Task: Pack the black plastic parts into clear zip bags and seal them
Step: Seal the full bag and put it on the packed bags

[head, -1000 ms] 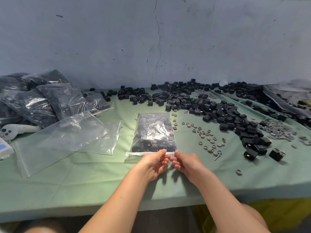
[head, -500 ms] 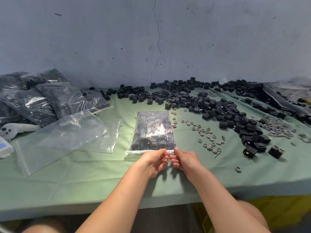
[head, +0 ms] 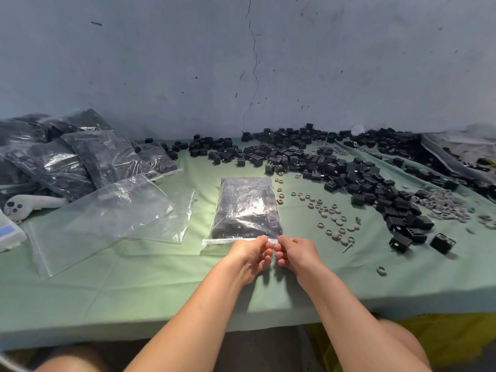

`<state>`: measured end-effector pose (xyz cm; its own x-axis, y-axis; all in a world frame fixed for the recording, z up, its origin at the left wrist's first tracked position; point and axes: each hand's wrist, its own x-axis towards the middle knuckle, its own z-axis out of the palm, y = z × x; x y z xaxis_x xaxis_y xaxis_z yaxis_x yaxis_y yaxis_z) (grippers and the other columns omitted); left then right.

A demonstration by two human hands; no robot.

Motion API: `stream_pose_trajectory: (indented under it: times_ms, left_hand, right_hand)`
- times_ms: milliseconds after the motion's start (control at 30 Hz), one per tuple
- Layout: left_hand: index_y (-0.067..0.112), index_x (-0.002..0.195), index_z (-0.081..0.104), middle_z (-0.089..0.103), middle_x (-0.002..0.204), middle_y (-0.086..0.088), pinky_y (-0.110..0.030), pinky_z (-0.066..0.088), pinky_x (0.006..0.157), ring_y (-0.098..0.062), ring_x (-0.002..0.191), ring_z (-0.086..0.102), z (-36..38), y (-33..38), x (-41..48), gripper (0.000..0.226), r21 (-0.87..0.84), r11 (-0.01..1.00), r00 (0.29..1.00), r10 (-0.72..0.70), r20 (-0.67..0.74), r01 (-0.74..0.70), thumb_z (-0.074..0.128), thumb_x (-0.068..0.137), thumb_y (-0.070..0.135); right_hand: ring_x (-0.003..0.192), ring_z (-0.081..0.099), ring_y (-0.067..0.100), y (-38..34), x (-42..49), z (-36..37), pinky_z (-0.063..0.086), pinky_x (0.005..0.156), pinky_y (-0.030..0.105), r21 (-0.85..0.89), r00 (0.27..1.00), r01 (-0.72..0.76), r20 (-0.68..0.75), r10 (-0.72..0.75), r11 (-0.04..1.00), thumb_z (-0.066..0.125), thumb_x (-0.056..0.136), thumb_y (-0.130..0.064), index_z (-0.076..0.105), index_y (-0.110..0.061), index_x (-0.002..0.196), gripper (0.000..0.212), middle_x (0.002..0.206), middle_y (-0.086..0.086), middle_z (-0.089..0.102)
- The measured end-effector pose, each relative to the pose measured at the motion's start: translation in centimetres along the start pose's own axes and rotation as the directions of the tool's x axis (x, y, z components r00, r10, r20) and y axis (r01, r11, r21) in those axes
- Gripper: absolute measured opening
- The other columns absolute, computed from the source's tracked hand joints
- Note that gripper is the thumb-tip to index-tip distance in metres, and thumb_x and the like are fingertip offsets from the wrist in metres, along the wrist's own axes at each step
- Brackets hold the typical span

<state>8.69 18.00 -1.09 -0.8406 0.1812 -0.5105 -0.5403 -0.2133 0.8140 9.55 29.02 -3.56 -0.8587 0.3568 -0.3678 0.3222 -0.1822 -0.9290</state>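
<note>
A clear zip bag (head: pixel 245 208) full of black plastic parts lies flat on the green table cloth (head: pixel 150 285), its zip strip at the near end. My left hand (head: pixel 249 252) pinches that strip near its right part. My right hand (head: pixel 294 251) pinches the strip's right corner, right beside the left hand. Loose black plastic parts (head: pixel 349 175) are heaped across the back and right of the table. Empty clear zip bags (head: pixel 107 218) lie to the left of the filled one.
Several filled bags (head: pixel 67 157) are stacked at the far left. Grey rings and discs (head: pixel 332 218) are scattered right of the bag, with a screw (head: pixel 348 247) among them. A white controller (head: pixel 29 204) and a small box (head: pixel 9 233) sit at the left edge.
Both hands have stayed pinched on the bag's zip strip near its right end. The bag has not visibly moved; the view has shifted slightly.
</note>
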Motion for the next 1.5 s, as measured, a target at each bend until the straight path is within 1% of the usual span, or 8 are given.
stream_pose_trajectory:
  times_ms: [400, 733, 833, 1033, 1167, 1267, 1367, 1500]
  left_hand:
    - [0.014, 0.059, 0.055, 0.054, 0.045, 0.005, -0.012, 0.032, 0.035, -0.001, 0.032, 0.043, 1.7, 0.2, -0.6, 0.031, 0.146, 0.989, 0.996, 0.034, -0.084, -0.021, 0.051, 0.089, 0.006]
    - [0.009, 0.063, 0.055, 0.052, 0.052, 0.001, -0.011, 0.027, 0.031, -0.003, 0.037, 0.040, -4.4, 1.7, 0.6, 0.028, -0.135, 0.981, 0.918, 0.078, -0.390, -0.140, 0.059, 0.090, 0.005]
    - [0.006, 0.065, 0.053, 0.049, 0.038, 0.002, -0.010, 0.031, 0.029, -0.001, 0.027, 0.038, -8.5, 2.5, 0.4, 0.028, -0.191, 0.974, 0.907, 0.027, -0.420, -0.117, 0.052, 0.092, 0.002]
    - [-0.002, 0.085, 0.056, 0.062, 0.060, -0.009, -0.017, 0.044, 0.032, -0.006, 0.031, 0.050, -9.1, 2.4, -0.9, 0.031, -0.121, 0.993, 0.981, -0.015, -0.193, -0.009, 0.050, 0.101, 0.023]
    - [-0.008, 0.089, 0.059, 0.058, 0.049, -0.007, -0.015, 0.044, 0.033, -0.005, 0.030, 0.048, -5.7, 2.6, -0.5, 0.044, -0.088, 0.993, 0.996, -0.085, -0.021, 0.083, 0.047, 0.104, 0.031]
    - [-0.007, 0.094, 0.060, 0.055, 0.061, -0.009, -0.014, 0.041, 0.031, -0.003, 0.028, 0.046, -4.4, 2.3, 0.2, 0.031, -0.117, 0.990, 0.994, -0.089, -0.060, 0.082, 0.043, 0.104, 0.017]
    - [-0.001, 0.079, 0.055, 0.052, 0.043, -0.002, -0.014, 0.041, 0.031, -0.003, 0.028, 0.046, -4.3, 1.6, 0.6, 0.023, -0.119, 0.993, 0.987, -0.025, -0.157, 0.006, 0.046, 0.100, 0.002]
    - [-0.001, 0.080, 0.055, 0.053, 0.053, -0.004, -0.013, 0.042, 0.033, -0.002, 0.029, 0.046, -4.4, 0.8, 0.9, 0.025, -0.123, 0.992, 0.987, 0.006, -0.164, -0.027, 0.048, 0.102, 0.006]
  right_hand:
    - [0.042, 0.052, 0.013, 0.3, -0.5, 0.3, 0.048, 0.046, 0.023, -0.077, 0.995, 0.084, -0.038, -0.087, 0.993, 0.058, 0.093, -0.008, 0.061, -0.007, 0.065, 0.029, 0.047, 0.001, 0.060]
    - [0.045, 0.050, 0.008, 0.2, -0.5, -0.2, 0.041, 0.043, 0.019, 0.056, 0.993, 0.080, -0.088, -0.075, 0.995, 0.060, 0.095, -0.008, 0.058, -0.008, 0.073, 0.021, 0.062, 0.002, 0.059]
    - [0.047, 0.053, 0.010, 0.1, -0.9, -0.4, 0.044, 0.043, 0.019, 0.079, 0.996, 0.059, -0.077, -0.053, 0.995, 0.059, 0.097, -0.010, 0.060, -0.006, 0.080, 0.017, 0.070, 0.007, 0.062]
    - [0.056, 0.069, 0.017, -0.3, -2.7, 2.1, 0.053, 0.045, 0.019, 0.213, 0.986, -0.149, 0.101, 0.130, 0.966, 0.056, 0.103, -0.028, 0.058, 0.006, 0.099, 0.035, 0.083, 0.019, 0.072]
    - [0.036, 0.056, 0.007, -0.6, -3.2, 5.0, 0.043, 0.034, 0.016, 0.297, 0.978, -0.197, 0.126, 0.167, 0.934, 0.052, 0.104, -0.014, 0.054, 0.002, 0.085, 0.025, 0.054, 0.008, 0.063]
    - [0.032, 0.054, 0.005, -0.4, -3.0, 5.5, 0.040, 0.032, 0.015, 0.301, 0.983, -0.182, 0.094, 0.160, 0.936, 0.049, 0.103, -0.007, 0.055, 0.001, 0.077, 0.028, 0.048, 0.005, 0.062]
    - [0.031, 0.053, 0.005, 0.0, -2.9, 5.3, 0.041, 0.033, 0.015, 0.303, 0.986, -0.168, 0.061, 0.157, 0.938, 0.053, 0.103, -0.008, 0.056, 0.001, 0.077, 0.028, 0.064, 0.010, 0.061]
    - [0.030, 0.052, 0.005, 0.2, -2.6, 5.5, 0.041, 0.033, 0.015, 0.300, 0.990, -0.140, 0.023, 0.139, 0.944, 0.054, 0.103, -0.009, 0.056, 0.003, 0.078, 0.028, 0.066, 0.011, 0.059]
